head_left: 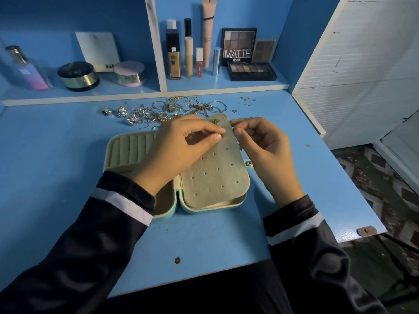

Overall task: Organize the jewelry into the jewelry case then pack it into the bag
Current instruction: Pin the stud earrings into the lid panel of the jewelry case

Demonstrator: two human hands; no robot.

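Head view: an earring (pixel 222 135) is pinched against the flap (pixel 215 175) of the case (pixel 127 150) by the left hand (pixel 181 143); the flap's raised edge is gripped by the curled right hand (pixel 260 150).

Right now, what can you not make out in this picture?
Head view:
The small piece pinched by the left hand at the beige perforated flap: too small to identify.
Whether the right hand holds anything: hidden behind the flap's edge.
The tangled silver and gold jewelry pile: pieces too small to separate.
The bag: not in view.
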